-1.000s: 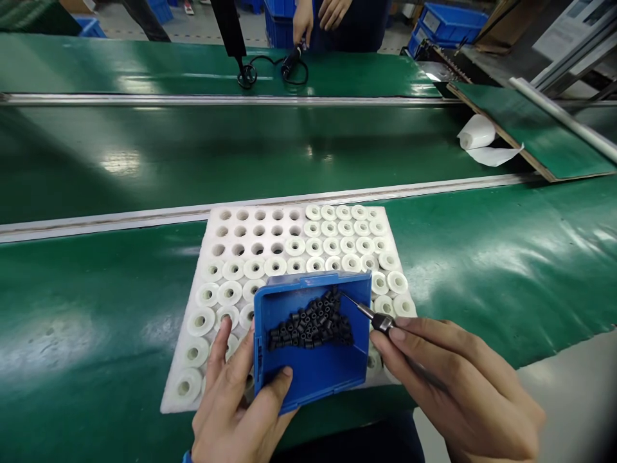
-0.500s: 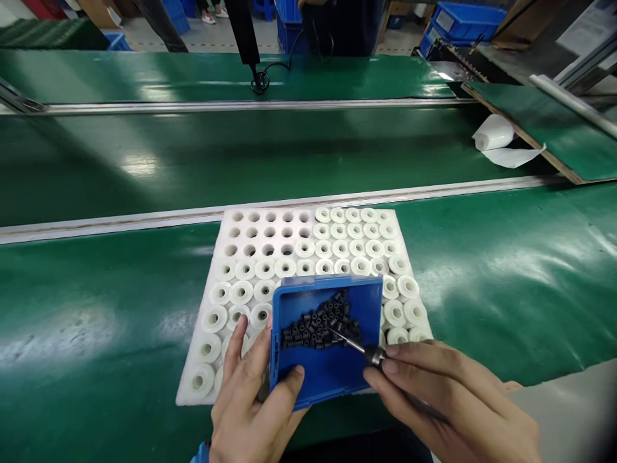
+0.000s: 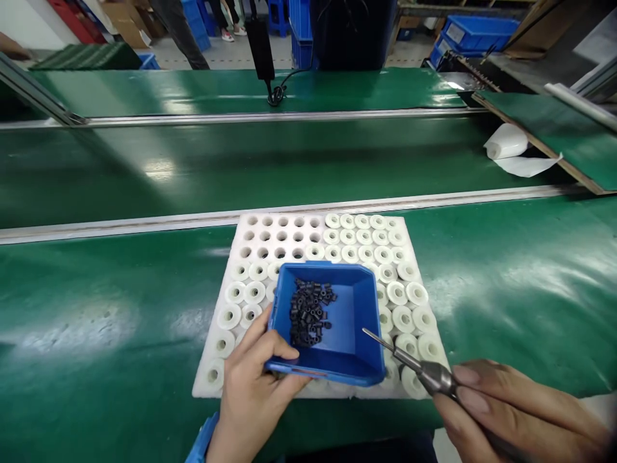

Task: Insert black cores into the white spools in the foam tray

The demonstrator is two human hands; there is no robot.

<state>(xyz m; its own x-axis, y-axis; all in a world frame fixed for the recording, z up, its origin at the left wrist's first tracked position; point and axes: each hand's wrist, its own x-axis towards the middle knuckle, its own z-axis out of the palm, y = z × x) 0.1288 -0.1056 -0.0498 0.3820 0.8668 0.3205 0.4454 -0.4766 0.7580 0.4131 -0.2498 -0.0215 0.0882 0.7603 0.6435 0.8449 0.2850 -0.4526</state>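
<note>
My left hand [image 3: 263, 379] grips the near left corner of a blue plastic bin [image 3: 351, 315], thumb over the rim. Small black tubular pieces [image 3: 308, 315] lie heaped along the bin's left side. In my right hand [image 3: 511, 405] is a pen-like metal tool [image 3: 429, 373] with a thin pointed tip; the tip hovers over the bin's right part, apart from the black pieces. Beneath the bin lies a white foam tray [image 3: 207, 360] holding rows of white flanged, ring-shaped parts [image 3: 403, 318]. Its far left holes are bare, and the bin hides the tray's middle.
The foam tray rests on a green work surface [image 3: 96, 321]. Beyond a pale rail [image 3: 120, 223] runs a green belt [image 3: 241, 161]. A white roll [image 3: 507, 141] lies at the right beside a raised green board [image 3: 569, 128]. A black device with a cable [image 3: 260, 48] hangs at the back.
The tool's tip has come out of the black pieces as my right hand drew back to the right. The bin has tilted, and the pieces have shifted to its left side.
</note>
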